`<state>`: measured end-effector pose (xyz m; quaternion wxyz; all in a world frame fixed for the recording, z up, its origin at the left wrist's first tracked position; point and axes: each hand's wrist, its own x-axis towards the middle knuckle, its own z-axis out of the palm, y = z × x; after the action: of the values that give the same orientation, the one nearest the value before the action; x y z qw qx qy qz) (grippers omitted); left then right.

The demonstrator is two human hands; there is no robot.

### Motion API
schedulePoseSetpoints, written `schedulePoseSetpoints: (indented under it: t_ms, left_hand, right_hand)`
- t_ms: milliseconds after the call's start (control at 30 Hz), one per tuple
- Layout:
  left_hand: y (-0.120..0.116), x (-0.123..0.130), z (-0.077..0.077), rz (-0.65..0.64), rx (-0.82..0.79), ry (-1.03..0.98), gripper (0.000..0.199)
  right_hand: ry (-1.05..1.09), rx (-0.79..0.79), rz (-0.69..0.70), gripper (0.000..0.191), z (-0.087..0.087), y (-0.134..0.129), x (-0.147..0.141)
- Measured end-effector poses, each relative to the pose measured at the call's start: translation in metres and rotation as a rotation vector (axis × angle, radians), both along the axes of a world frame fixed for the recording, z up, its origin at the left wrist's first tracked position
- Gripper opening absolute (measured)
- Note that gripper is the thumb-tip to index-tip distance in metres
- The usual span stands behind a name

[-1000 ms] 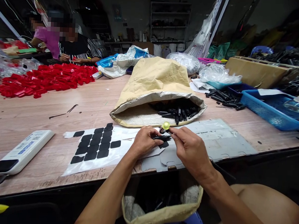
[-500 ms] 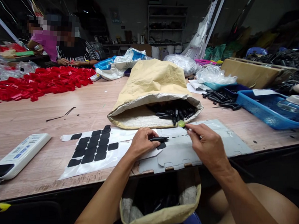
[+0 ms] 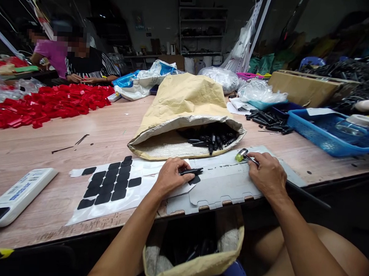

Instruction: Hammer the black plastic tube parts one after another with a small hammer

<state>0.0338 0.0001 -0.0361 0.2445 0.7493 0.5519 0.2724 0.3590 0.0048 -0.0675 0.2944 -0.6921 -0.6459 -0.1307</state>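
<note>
My left hand (image 3: 174, 174) is closed around a slim black pen-shaped part (image 3: 193, 171), held low over the grey cardboard sheet (image 3: 222, 185). A black square pad (image 3: 195, 180) lies beneath the part's end. My right hand (image 3: 267, 173) grips a small mallet (image 3: 241, 154) with a yellow-green head, its dark handle running back through the fist toward the lower right. The mallet head is apart from the black part, over the right side of the cardboard. An open tan sack (image 3: 186, 97) with several black parts (image 3: 213, 139) at its mouth lies just beyond both hands.
To the left, a white sheet (image 3: 106, 208) carries several black square pads. A white power strip (image 3: 22, 195) lies farther left, with red plastic parts (image 3: 50, 102) behind. A blue basket (image 3: 327, 137) stands right. Below the table edge hangs another open sack (image 3: 193, 270).
My right hand has moved right and turned the mallet, taking its head away from the black part. The left hand keeps its hold. The whole view has shifted slightly.
</note>
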Motion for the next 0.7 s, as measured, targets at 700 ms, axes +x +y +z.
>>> schedulePoseSetpoints:
  t_ms: [700]
  left_hand:
    - [-0.167,0.008,-0.034,-0.007,-0.282,0.608,0.025]
  right_hand:
    - [-0.020,-0.036,-0.040,0.028,0.003,-0.004,-0.006]
